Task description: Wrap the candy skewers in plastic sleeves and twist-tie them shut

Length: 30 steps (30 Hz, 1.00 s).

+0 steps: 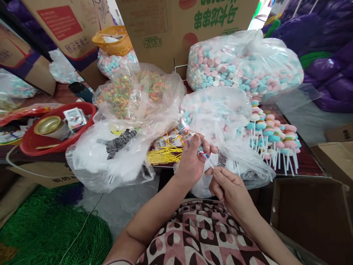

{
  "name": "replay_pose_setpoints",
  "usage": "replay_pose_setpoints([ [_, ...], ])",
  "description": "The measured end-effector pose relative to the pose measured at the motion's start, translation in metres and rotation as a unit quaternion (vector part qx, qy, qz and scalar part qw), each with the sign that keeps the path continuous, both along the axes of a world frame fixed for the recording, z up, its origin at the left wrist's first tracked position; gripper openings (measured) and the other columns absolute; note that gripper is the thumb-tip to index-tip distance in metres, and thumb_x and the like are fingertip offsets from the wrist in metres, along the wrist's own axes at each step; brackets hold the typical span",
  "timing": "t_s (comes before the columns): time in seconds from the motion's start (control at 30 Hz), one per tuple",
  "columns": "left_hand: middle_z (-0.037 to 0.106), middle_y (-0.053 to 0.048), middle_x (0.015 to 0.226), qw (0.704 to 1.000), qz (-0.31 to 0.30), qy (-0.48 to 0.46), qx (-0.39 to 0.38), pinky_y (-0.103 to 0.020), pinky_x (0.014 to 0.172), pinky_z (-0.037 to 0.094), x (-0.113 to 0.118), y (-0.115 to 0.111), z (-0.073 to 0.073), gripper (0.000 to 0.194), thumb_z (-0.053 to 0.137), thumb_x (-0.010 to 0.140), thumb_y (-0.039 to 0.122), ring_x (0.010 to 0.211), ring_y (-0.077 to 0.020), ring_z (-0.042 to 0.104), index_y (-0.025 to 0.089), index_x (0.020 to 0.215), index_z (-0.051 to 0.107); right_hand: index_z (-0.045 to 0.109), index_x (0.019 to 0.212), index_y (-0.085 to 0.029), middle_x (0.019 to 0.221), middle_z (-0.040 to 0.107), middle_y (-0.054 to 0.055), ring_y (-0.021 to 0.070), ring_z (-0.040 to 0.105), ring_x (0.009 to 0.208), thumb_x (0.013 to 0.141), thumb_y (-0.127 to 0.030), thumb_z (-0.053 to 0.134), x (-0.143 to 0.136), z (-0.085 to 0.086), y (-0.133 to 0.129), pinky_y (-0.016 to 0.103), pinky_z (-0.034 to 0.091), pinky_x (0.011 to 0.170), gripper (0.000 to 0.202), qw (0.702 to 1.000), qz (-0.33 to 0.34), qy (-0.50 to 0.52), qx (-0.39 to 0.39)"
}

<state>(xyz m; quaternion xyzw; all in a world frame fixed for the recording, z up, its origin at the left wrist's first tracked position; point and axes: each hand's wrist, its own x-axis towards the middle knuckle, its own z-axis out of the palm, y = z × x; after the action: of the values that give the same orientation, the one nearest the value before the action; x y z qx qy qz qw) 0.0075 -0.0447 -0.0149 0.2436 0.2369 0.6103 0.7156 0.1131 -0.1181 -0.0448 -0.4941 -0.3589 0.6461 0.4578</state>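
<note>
Red plastic is starting things off on the far left: a round basin [29, 146] is sitting on the desk [309, 166], with a gold-coloured bowl [48, 126] and some white packets [75, 118] lying inside. Down below it, a big heap of shiny green strands [55, 224] is covering the floor. Just right of the basin, a clear bag of white stuff [91, 162] is slumping over the desk edge, and a grey striped bit of cloth [121, 141] is lying on top of it. Behind that, an orange basket [116, 47] is resting on a bag of pastel pieces, and another bag [132, 90] is holding loads of small colourful bits. Then some thin yellow strips [162, 156] are lying in a messy bunch. Near the middle, the left hand [194, 160] is curling its fingers around a clear printed wrapper [189, 137] with a barcode, while the right hand [224, 184] is pinching a thin white stick [211, 162] between thumb and fingertips, right beside the left one. So the wrapper and stick are both being held above the front edge of the desk. Over on the right, a huge bag of pink, blue and white marshmallows [242, 68] is sitting at the back, and stacked marshmallow pops [275, 136] are lying in a pile in front, with their white sticks pointing my way.
</note>
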Motion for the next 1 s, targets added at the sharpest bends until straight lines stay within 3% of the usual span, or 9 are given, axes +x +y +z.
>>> replay_pose_setpoints([
  [0.13,0.053,0.005,0.065,0.998,-0.044,0.029,-0.015,-0.026,0.069,0.047,0.004,-0.010,-0.007,0.038,0.070,0.080,0.054,0.067,-0.0116,0.061,0.020,0.081,0.054,0.061,0.077,-0.019,0.043,0.044,-0.007,0.0092,0.035,0.041,0.087,-0.056,0.061,-0.008,0.001,0.006,0.023,0.027,0.045,0.038,0.997,-0.022,-0.058,0.051],
  [0.23,0.059,0.003,0.069,0.996,-0.083,0.029,-0.023,-0.027,0.068,0.048,0.004,-0.015,-0.009,0.046,0.072,0.073,0.062,0.072,-0.0151,0.064,0.021,0.090,0.058,0.056,0.066,-0.020,0.043,0.045,-0.006,0.0092,0.036,0.042,0.088,-0.054,0.061,-0.010,0.006,0.012,0.024,0.029,0.046,0.041,0.998,-0.025,-0.015,0.063],
  [0.4,0.072,-0.004,0.096,0.998,-0.045,0.044,-0.001,-0.031,0.083,0.050,-0.011,-0.003,-0.007,0.057,0.073,0.071,0.064,0.093,-0.0192,0.068,0.022,0.108,0.063,0.064,0.090,-0.020,0.040,0.043,-0.009,0.0095,0.032,0.040,0.089,-0.047,0.061,-0.007,0.011,0.015,0.024,0.034,0.050,0.027,0.996,-0.038,0.070,0.042],
  [0.53,0.074,-0.006,0.096,0.999,-0.013,0.046,-0.018,-0.033,0.083,0.051,-0.024,0.014,0.001,0.044,0.064,0.083,0.057,0.094,-0.0208,0.070,0.020,0.107,0.065,0.064,0.089,-0.018,0.039,0.042,-0.009,0.0088,0.032,0.039,0.090,-0.046,0.061,-0.006,0.010,0.011,0.024,0.034,0.050,0.028,0.997,-0.011,0.073,0.038],
  [0.67,0.073,-0.003,0.084,0.998,-0.009,0.058,0.003,-0.028,0.074,0.051,-0.023,0.014,0.004,0.036,0.070,0.082,0.047,0.083,-0.0177,0.070,0.020,0.105,0.066,0.064,0.088,-0.017,0.036,0.040,-0.009,0.0078,0.030,0.038,0.090,-0.047,0.060,-0.006,0.012,0.010,0.023,0.030,0.048,0.030,0.999,0.007,0.044,0.026],
  [0.8,0.070,-0.001,0.077,0.997,-0.045,0.067,-0.019,-0.025,0.070,0.050,-0.010,-0.001,-0.009,0.039,0.071,0.080,0.052,0.073,-0.0131,0.066,0.020,0.101,0.068,0.063,0.088,-0.018,0.038,0.040,-0.009,0.0087,0.031,0.039,0.090,-0.049,0.060,-0.006,0.013,0.014,0.023,0.028,0.045,0.032,0.999,-0.021,0.008,0.036],
  [1.0,0.072,-0.004,0.087,0.990,-0.111,0.079,-0.022,-0.027,0.082,0.051,-0.005,-0.017,-0.024,0.033,0.076,0.076,0.049,0.084,-0.0148,0.067,0.019,0.089,0.072,0.060,0.077,-0.020,0.043,0.044,-0.007,0.0091,0.034,0.040,0.090,-0.055,0.058,-0.005,0.012,0.016,0.023,0.027,0.044,0.037,0.991,-0.056,-0.079,0.088],
])
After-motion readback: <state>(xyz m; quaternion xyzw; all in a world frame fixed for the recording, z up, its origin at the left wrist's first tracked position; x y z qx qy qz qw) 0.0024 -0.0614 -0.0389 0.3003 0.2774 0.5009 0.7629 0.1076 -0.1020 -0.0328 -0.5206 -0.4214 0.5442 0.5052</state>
